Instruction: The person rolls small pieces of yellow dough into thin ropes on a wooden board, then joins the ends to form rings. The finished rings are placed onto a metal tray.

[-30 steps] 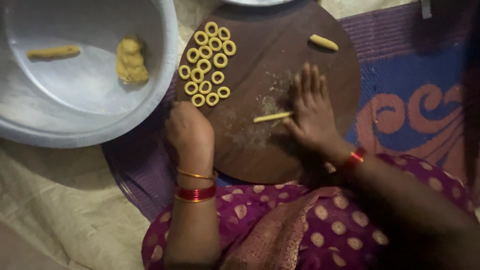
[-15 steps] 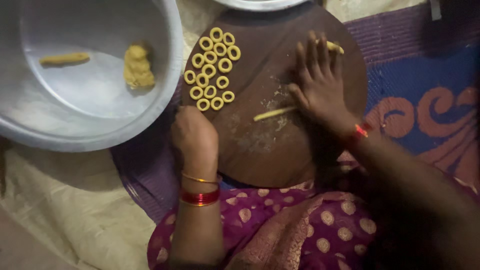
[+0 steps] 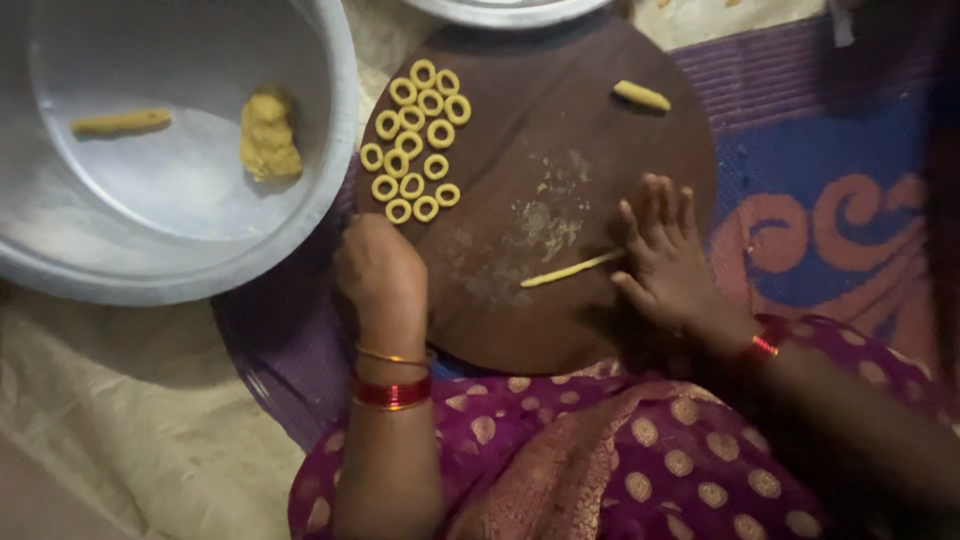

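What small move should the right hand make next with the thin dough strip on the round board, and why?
Probably keep rolling the dough strip under the right hand, since only one end lies beneath the flat fingers and it looks uneven. The left hand rests closed at the board edge, near the finished dough rings.

A woven floor mat point(image 3: 800, 150) with purple stripes, a blue field and orange scroll patterns covers the right and far side of the floor. A creased, pale cream cloth sheet point(image 3: 130, 420) lies over the near left. The light is dim and warm, with deep shadow at the right edge.
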